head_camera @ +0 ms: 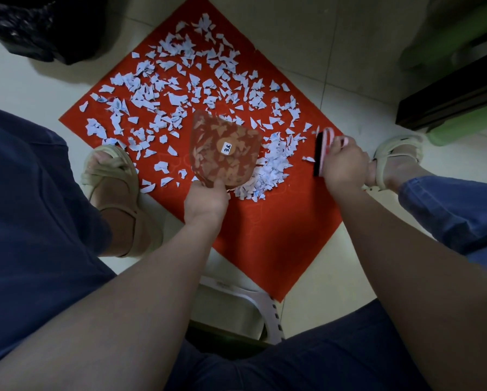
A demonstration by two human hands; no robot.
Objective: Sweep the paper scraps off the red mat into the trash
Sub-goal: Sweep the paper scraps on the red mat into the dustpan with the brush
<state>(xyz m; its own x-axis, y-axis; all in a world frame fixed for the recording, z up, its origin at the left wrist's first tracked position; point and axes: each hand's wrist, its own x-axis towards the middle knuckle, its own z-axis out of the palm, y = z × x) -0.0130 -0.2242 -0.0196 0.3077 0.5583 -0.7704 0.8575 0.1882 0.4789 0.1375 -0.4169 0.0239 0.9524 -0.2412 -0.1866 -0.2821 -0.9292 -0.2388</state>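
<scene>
The left hand [205, 203] grips a clear dustpan [225, 149] tilted on the red mat [279, 238]; the right hand [345, 165] clasps a small brush [319, 153] beside a gathered heap of scraps [267, 172]. Next, I judge, brush that heap into the pan. Most scraps lie scattered beyond; the dark bag [39, 26] top left, likely the trash, is cut off

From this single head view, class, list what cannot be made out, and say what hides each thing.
- Brush bristles: hidden behind the right hand.
- Dustpan handle: wrapped by the left hand.
- Dustpan sticker writing: too small to read.
- Black bag, top left: cut off by the frame edge, dark and blurred.
- Scraps beneath the dustpan: hidden by it.
</scene>
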